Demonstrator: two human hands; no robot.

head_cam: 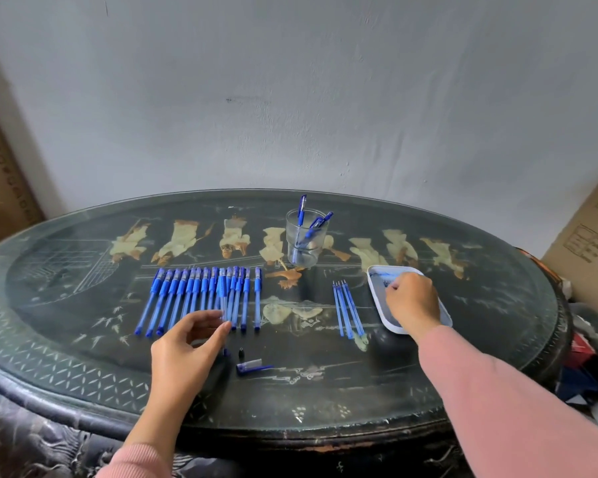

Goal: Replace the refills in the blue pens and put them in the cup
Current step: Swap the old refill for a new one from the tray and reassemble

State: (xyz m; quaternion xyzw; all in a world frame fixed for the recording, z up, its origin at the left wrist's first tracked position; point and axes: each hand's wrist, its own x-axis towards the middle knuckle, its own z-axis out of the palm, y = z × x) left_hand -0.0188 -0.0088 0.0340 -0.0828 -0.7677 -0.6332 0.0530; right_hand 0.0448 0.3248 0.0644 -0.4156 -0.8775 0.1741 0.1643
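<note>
A row of several capped blue pens point(187, 298) lies on the dark oval table point(83, 305). My left hand point(187, 346) pinches a clear blue pen barrel point(224, 298) at the row's near end, between thumb and fingertips. In front of it lie a loose pen cap point(252, 366), a black tip point(241, 352) and a small blue end piece point(225, 352). Several blue refills point(347, 308) lie side by side to the right. My right hand point(413, 301) reaches into a white tray point(373, 281), its fingers curled round a thin blue refill. A clear cup point(304, 243) behind holds a few pens.
The table stands against a pale wall. A cardboard box point(591, 236) leans at the far right, with clutter on the floor below it. A framed board point(0, 174) leans at the far left. The table's near rim is chipped and carved.
</note>
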